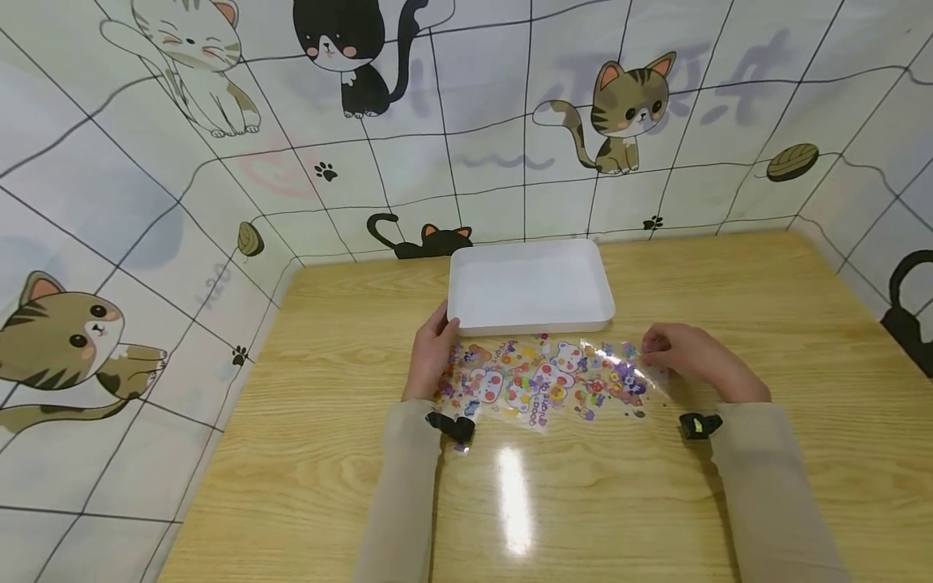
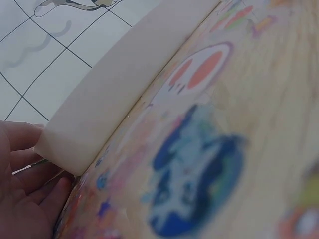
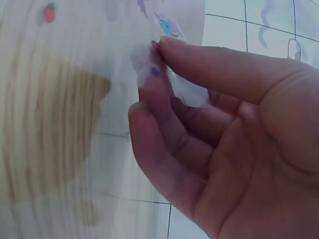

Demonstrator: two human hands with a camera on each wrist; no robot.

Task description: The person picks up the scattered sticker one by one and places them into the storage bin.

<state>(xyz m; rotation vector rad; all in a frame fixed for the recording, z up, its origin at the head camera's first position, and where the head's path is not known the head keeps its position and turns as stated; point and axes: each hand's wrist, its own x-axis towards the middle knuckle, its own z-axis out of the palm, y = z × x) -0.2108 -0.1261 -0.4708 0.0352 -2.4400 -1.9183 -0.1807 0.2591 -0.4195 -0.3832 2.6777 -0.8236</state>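
Observation:
A shallow white tray (image 1: pixel 530 287) rests on the wooden table. The left hand (image 1: pixel 432 352) is at the tray's front left corner, thumb on the front side and fingers along the left side; the left wrist view shows those fingers (image 2: pixel 30 164) curled about the end of the tray wall (image 2: pixel 99 99). In front of the tray lies a clear plastic sheet (image 1: pixel 550 380) printed with colourful cartoon animals, partly under the left wrist. The right hand (image 1: pixel 700 356) pinches the sheet's right end between thumb and forefinger; the right wrist view shows the see-through film (image 3: pixel 182 89) bent at the fingertips (image 3: pixel 169 45).
A wall covering (image 1: pixel 481 154) with a grid and cartoon cats stands behind the tray and along both sides. The wooden table (image 1: pixel 335 502) stretches out around the sheet and under both forearms. A bright light reflection lies on the table between the arms.

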